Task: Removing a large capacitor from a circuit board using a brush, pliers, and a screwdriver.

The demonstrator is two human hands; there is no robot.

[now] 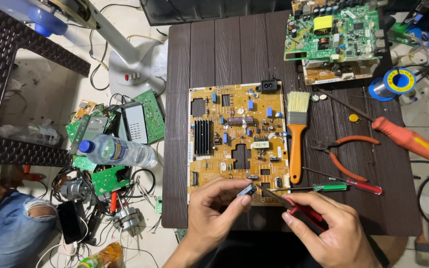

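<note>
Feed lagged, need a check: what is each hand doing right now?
Left hand: pinching a small dark component.
Right hand: closed on a red-handled tool, tip at the component.

Cut off at the far edge: green circuit board (331, 31), only its nearer part showing. Hidden beneath it, most of a tan board (334, 74). Too small to identify, the dark part (247, 190) pinched in the left hand (216, 211). Buried in the right hand (334, 229), most of the red-handled tool (301, 212). Cropped by the near edge, amber bottle (101, 256) on the floor at left. Covered by both hands, near edge of the yellow power board (239, 141).
</note>
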